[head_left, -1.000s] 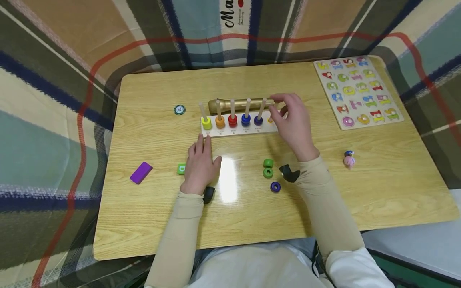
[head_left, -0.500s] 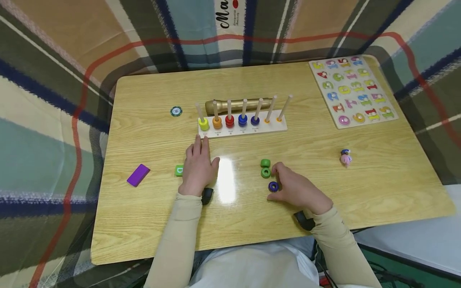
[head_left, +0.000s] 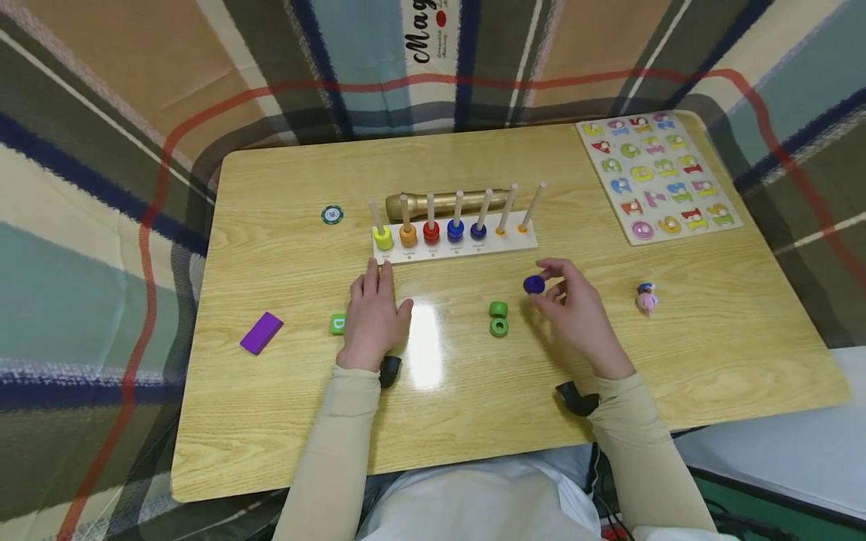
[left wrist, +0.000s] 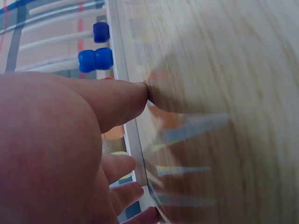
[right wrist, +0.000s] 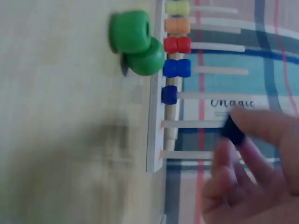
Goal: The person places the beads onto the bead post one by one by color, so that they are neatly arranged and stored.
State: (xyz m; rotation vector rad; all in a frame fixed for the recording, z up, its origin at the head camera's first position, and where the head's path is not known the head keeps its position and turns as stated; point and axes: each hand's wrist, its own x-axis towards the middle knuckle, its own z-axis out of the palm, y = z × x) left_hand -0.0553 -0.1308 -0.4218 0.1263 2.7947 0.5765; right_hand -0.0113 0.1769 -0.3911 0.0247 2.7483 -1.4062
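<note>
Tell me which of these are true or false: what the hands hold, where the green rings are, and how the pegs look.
1. The right hand pinches a dark blue ring. True.
2. The left hand grips the purple block. False: it lies flat on the table, apart from the block.
3. Two green rings sit on the table, off the pegs. True.
4. Every peg on the peg board carries a ring. False: the two rightmost pegs are bare.
5. The number puzzle board lies at the table's far right corner. True.
</note>
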